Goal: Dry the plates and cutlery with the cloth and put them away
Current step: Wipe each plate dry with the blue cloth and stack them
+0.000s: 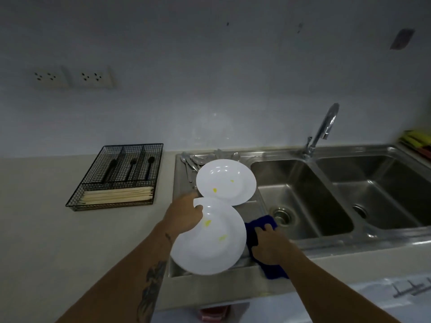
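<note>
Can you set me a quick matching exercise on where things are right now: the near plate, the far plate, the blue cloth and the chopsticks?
Things:
1. near plate
2. far plate
3. blue cloth
4. chopsticks

Places:
A. front compartment of the wire tray
B. gripped by the right hand
C. resting on the draining board
D. held at its rim by the left hand

Pairs: 1-D, 2-C, 3-B, 4-A

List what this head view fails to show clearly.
- Metal cutlery on the drainboard: dim and blurred; the far plate covers part, so no count.
- Blue cloth: partly behind the right hand and near plate.
- Red object below the counter: cut off by the bottom edge.
</note>
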